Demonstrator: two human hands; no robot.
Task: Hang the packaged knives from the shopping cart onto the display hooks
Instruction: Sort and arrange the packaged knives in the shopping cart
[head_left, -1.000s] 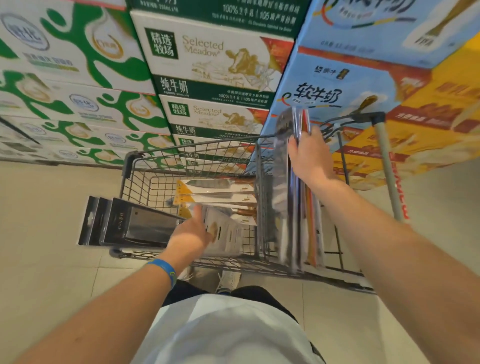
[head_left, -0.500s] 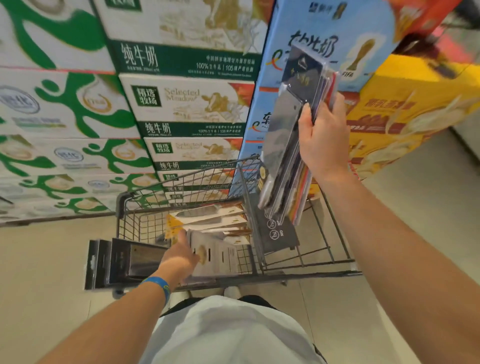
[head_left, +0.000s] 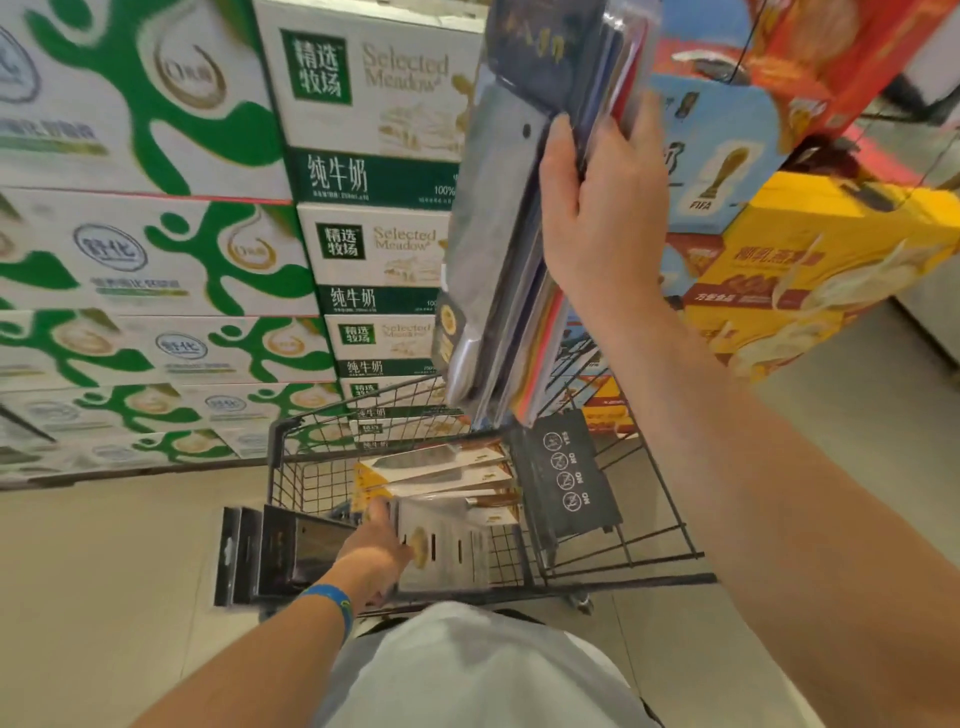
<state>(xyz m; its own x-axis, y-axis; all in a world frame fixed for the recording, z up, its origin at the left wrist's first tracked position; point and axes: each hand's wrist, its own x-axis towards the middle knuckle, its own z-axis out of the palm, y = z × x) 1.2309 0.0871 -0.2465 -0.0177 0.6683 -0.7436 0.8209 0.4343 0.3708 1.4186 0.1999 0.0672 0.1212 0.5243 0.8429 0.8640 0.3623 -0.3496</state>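
Observation:
My right hand (head_left: 597, 208) grips a thick bundle of packaged knives (head_left: 498, 249) and holds it upright, high above the wire shopping cart (head_left: 613, 551). My left hand (head_left: 376, 556) reaches down into the cart and holds a white knife package (head_left: 447, 545) at its near end. More cream and yellow knife packages (head_left: 441, 467) are stacked in the basket beyond it. Several black knife packages (head_left: 270, 556) stick out over the cart's left rim. No display hooks are in view.
Stacked green-and-white milk cartons (head_left: 156, 234) form a wall on the left and ahead. Blue, red and yellow cartons (head_left: 810, 260) are stacked at right. The cart's dark child-seat flap (head_left: 571, 478) carries warning icons. Pale tiled floor (head_left: 104, 597) surrounds the cart.
My right hand has lifted the bundle of knife packages out of the cart and raised it high. My left hand stays on the white package in the basket.

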